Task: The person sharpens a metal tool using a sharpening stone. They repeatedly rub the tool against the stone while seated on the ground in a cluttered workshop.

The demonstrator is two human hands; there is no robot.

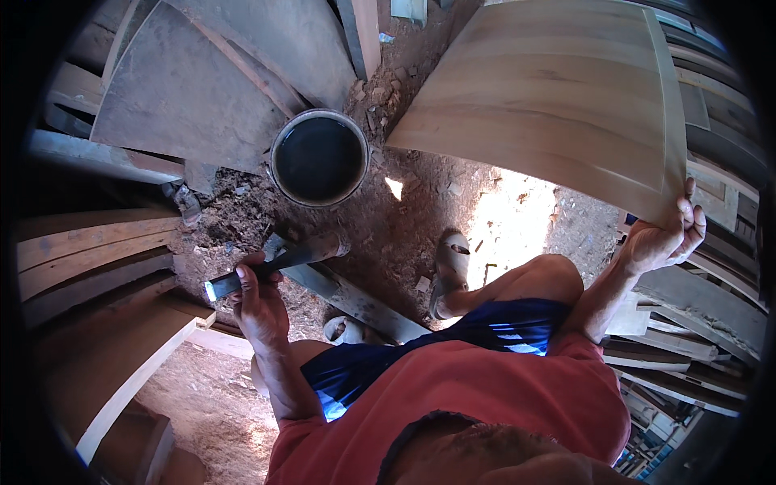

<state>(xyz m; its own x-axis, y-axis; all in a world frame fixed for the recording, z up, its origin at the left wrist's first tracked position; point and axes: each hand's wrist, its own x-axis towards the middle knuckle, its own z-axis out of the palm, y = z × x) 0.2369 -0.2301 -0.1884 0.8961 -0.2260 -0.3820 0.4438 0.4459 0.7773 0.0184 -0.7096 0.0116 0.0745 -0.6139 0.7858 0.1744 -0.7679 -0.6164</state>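
Observation:
My left hand (260,311) is closed around what looks like a wide wood chisel (293,257). Its dark blade ends in a bright edge on the left, and its thick brown handle points right. Over on the right, my right hand (659,242) grips the near corner of a large, smooth wooden panel (541,89). The panel is tilted and stretches away toward the far edge of the view. Whether its far end rests on something cannot be seen.
A round bucket (365,153) holding dark liquid stands ahead of me on the dirt floor. Grey boards (186,89) lean at far left. A dark plank (356,299) lies near my feet. Stacked timber (97,259) lines the left, and more wood (695,307) the right.

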